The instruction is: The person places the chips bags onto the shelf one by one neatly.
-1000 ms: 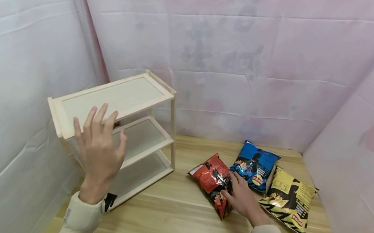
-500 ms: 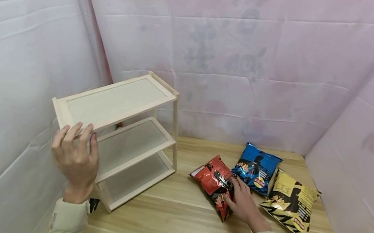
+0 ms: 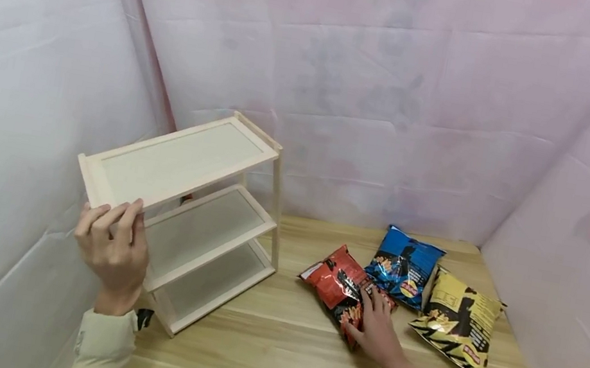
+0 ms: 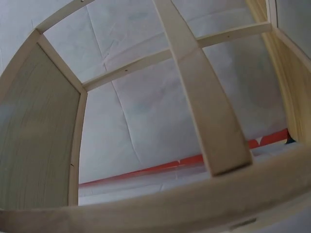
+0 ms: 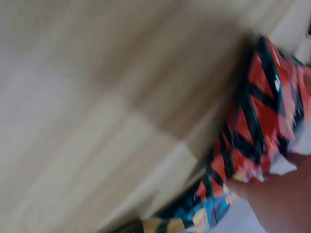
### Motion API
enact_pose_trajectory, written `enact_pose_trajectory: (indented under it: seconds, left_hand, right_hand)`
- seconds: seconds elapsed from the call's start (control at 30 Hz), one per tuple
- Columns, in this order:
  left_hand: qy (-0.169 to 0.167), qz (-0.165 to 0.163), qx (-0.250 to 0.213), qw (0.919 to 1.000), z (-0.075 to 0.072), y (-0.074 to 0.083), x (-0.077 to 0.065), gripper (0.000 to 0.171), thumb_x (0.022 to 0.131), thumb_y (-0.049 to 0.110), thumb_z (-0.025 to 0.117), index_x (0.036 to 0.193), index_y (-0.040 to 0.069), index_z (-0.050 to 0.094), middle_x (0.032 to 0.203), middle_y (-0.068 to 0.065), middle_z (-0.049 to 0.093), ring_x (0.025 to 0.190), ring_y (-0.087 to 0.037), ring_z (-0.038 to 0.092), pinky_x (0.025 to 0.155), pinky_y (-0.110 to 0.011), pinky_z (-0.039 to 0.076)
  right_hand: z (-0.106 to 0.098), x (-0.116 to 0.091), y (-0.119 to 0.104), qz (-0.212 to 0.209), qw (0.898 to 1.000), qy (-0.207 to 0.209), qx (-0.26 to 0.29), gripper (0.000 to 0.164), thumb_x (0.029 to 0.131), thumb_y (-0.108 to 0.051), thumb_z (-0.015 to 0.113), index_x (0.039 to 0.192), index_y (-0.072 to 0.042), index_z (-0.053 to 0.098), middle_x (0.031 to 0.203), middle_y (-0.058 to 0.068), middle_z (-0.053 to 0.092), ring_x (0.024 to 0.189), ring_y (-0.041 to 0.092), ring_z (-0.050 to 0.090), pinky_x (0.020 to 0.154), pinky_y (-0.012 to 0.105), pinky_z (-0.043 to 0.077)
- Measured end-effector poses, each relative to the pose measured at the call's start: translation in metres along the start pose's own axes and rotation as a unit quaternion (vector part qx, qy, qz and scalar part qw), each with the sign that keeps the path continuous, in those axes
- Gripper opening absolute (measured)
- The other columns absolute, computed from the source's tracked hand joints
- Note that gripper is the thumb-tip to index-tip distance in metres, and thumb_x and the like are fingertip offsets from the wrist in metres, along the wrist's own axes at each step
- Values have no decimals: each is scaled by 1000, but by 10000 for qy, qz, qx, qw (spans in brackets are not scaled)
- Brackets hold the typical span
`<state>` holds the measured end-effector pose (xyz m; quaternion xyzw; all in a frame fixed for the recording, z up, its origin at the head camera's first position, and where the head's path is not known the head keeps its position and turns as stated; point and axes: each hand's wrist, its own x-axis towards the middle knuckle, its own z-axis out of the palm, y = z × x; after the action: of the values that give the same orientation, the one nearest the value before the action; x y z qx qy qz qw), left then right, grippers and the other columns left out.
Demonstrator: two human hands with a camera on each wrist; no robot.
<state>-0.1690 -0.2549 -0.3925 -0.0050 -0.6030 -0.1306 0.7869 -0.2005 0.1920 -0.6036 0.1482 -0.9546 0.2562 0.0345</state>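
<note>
A three-tier pale wooden shelf rack (image 3: 182, 158) stands at the left of the table. My left hand (image 3: 114, 255) grips the front left corner of its top tier, fingers bent over the edge. The left wrist view looks in among the rack's wooden bars (image 4: 206, 107); no fingers show there. Right of the rack lies a red and black bag of chips (image 3: 330, 281). Across its right end, my right hand (image 3: 378, 331) holds it between thumb and fingers. From the right wrist, the thumb (image 5: 272, 199) presses into the crinkled red wrapper (image 5: 248, 126).
A blue bag of chips (image 3: 405, 261) lies just behind the red one, and a yellow bag (image 3: 456, 318) lies to its right. Pale printed cloth walls (image 3: 346, 88) close in the wood-grain table (image 3: 254, 359) at the back and both sides.
My left hand has come down and left from over the rack to grip its top corner. My right hand has closed more around the red bag, whose right end now shows past my fingers.
</note>
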Motion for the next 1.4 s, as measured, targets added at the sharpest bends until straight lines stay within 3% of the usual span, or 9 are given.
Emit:
enact_pose_trajectory:
  seconds: [0.23, 0.6, 0.93, 1.4]
  left_hand:
    - [209, -369, -66, 9991, -3, -2, 3, 6, 85, -5, 78, 87, 1, 76, 91, -18, 68, 104, -37, 62, 117, -53, 47]
    - [225, -596, -210, 9977, 0, -2, -1, 5, 92, 7, 78, 89, 3, 78, 95, -16, 69, 107, -35, 62, 119, -51, 44]
    - [189, -577, -252, 9978, 2, -2, 0, 7, 93, 8, 77, 89, 3, 77, 94, -17, 68, 106, -36, 61, 118, -52, 44]
    - [167, -608, -267, 9977, 2, 0, 1, 7, 94, 8, 77, 88, 3, 77, 95, -16, 68, 107, -35, 61, 118, -53, 43]
  right_hand:
    - [24, 1, -7, 113, 9992, 293, -266, 104, 89, -41, 85, 164, 2, 28, 170, 37, 23, 154, 61, 24, 121, 78, 28]
    - [35, -8, -3, 26, 9961, 691, -556, 94, 92, -32, 83, 164, -1, 31, 169, 34, 27, 153, 58, 29, 120, 75, 32]
    - [25, -7, 1, -49, 9984, 495, -271, 81, 99, -28, 75, 164, -3, 34, 169, 31, 31, 153, 55, 31, 117, 74, 37]
    - [10, -7, 15, -796, 9967, 107, -115, 73, 100, -30, 73, 162, -8, 41, 168, 24, 39, 153, 48, 38, 117, 69, 41]
